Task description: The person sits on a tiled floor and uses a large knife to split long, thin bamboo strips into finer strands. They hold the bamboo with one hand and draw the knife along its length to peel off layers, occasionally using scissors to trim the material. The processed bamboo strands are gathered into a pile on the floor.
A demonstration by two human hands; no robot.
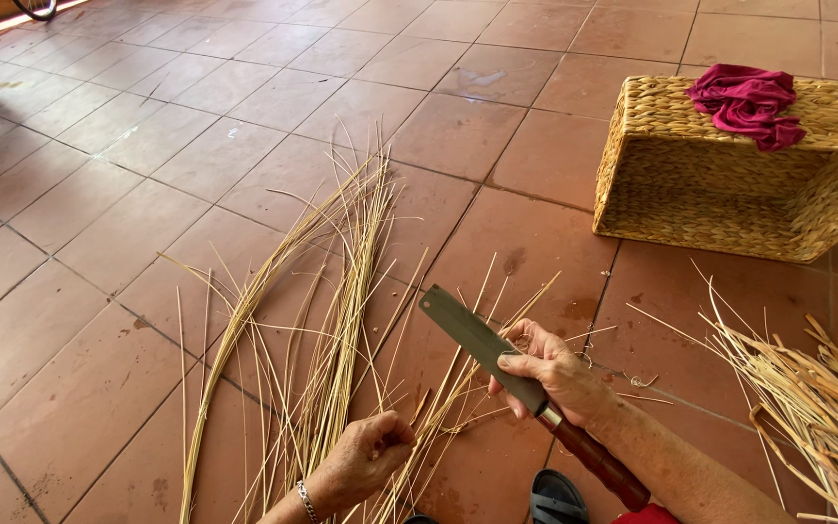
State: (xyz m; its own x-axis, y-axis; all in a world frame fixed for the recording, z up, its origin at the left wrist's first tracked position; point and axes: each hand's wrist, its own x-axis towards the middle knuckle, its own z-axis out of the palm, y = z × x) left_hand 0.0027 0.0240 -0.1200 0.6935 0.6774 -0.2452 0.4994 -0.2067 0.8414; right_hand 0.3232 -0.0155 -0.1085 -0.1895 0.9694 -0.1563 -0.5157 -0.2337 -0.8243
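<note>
Knife (482, 344) clenched in right hand (555, 374) (blade up-left) | left hand (370, 456) grip pinching straw stalks (341, 291)

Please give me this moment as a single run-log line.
left hand: shut on straw stalks | right hand: shut on knife, blade up-left | floor: woven basket with red cloth

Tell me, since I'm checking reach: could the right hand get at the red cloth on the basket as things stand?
Probably not: the right hand grips a knife, and the red cloth lies far off on the woven basket.
</note>
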